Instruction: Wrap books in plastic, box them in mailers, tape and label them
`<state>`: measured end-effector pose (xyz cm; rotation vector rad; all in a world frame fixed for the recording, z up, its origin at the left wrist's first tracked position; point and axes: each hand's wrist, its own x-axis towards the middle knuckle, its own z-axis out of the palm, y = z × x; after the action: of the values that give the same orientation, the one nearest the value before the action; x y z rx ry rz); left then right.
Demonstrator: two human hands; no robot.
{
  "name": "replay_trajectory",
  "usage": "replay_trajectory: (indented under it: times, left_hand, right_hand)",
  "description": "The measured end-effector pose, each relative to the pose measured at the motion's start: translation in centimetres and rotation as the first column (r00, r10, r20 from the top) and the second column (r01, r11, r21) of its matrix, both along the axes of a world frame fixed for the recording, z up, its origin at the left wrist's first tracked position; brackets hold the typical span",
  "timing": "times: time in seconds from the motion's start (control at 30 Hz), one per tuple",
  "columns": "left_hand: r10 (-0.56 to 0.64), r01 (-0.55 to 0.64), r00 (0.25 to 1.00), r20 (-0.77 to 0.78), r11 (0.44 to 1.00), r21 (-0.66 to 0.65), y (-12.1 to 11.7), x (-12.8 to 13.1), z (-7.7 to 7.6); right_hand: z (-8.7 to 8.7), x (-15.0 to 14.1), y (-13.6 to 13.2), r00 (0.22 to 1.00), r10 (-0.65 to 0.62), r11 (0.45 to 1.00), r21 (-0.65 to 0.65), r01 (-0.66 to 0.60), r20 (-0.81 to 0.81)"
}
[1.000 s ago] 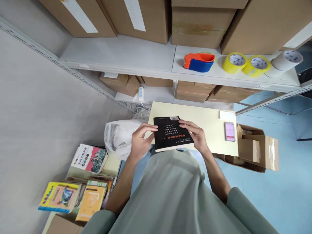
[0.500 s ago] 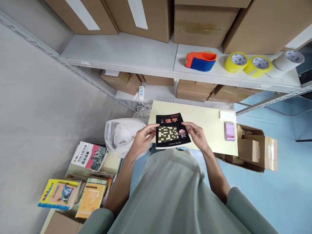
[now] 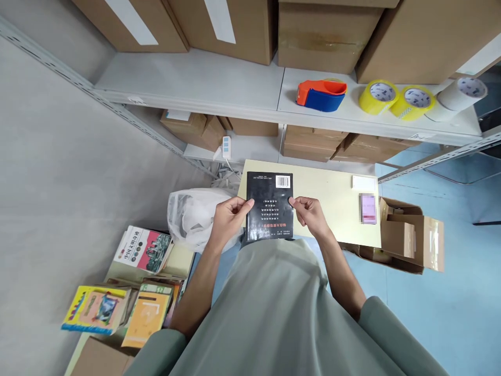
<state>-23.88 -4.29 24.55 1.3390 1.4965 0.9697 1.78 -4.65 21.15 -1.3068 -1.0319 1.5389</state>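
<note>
Between my two hands is a black book [image 3: 270, 211], its back cover facing me with the barcode at the far right corner and the printed text upside down. My left hand [image 3: 230, 219] pinches the book's left edge, thumb on top. On the opposite edge, my right hand [image 3: 311, 215] grips with thumb and bent fingers. The book is above the near edge of a pale yellow table [image 3: 332, 201], close to my shirt. Fingers beneath the book are hidden.
A pink-screened phone [image 3: 368, 209] and a white box [image 3: 364, 183] lie on the table's right. Beside it stands an open carton [image 3: 403, 237]. A white plastic bag [image 3: 190, 219] sits left, above stacked books [image 3: 144, 250]. Ahead, a shelf [image 3: 195, 86] holds a tape dispenser [image 3: 321, 96] and tape rolls [image 3: 378, 97].
The book has been turned over: its front cover with the grid picture faced up before, and now the back cover does. Both hands have changed their hold on its side edges.
</note>
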Motion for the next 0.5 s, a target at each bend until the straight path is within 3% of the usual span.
replay_trajectory:
  times: [0.2,0.33,0.5]
  left_hand:
    - [0.016,-0.015,1.000,-0.022,0.999,0.033,-0.4,-0.1,-0.5]
    - [0.070,-0.070,0.998,0.006,0.997,-0.013,-0.7,-0.5,-0.8]
    - [-0.118,0.118,0.993,-0.010,0.992,0.046,-1.5,-1.4,0.3]
  right_hand:
    - [-0.1,0.3,-0.2,1.000,0.021,0.999,-0.029,-0.021,-0.023]
    - [-0.7,0.5,-0.5,0.995,0.020,0.998,-0.063,-0.026,-0.099]
    - [-2.4,1.0,-0.9,0.983,-0.022,0.996,-0.094,0.004,-0.183]
